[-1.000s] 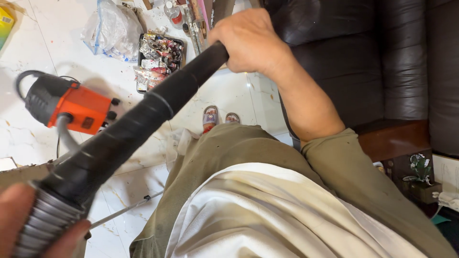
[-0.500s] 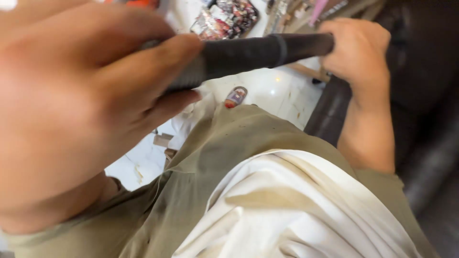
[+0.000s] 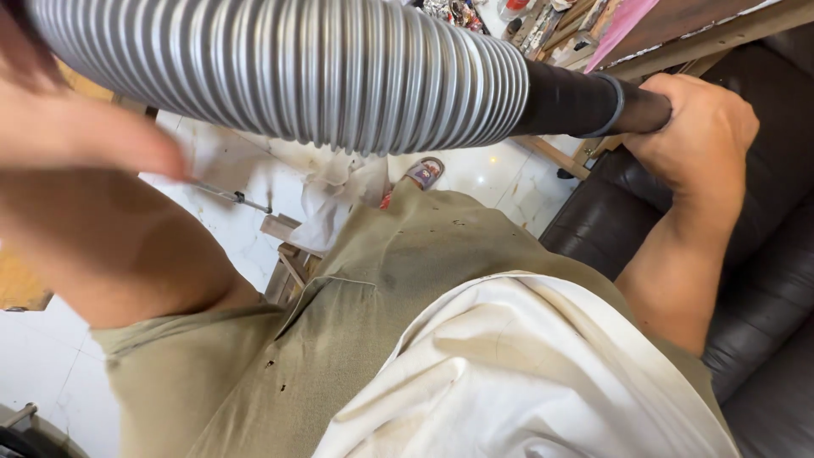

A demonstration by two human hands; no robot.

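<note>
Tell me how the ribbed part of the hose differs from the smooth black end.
The ribbed hose section is silver-grey and ringed; the black end tube is smooth and dark. The ribbed section is much wider, the black tube narrow. The right hand grips the black tube; the blurred left hand is by the ribbed section. They form one line.

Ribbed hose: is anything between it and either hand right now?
Nothing visible is. The right hand is closed directly around the black tube at the end of the ribbed hose. The left hand sits blurred at the hose's other end; its grip there can't be made out.
</note>
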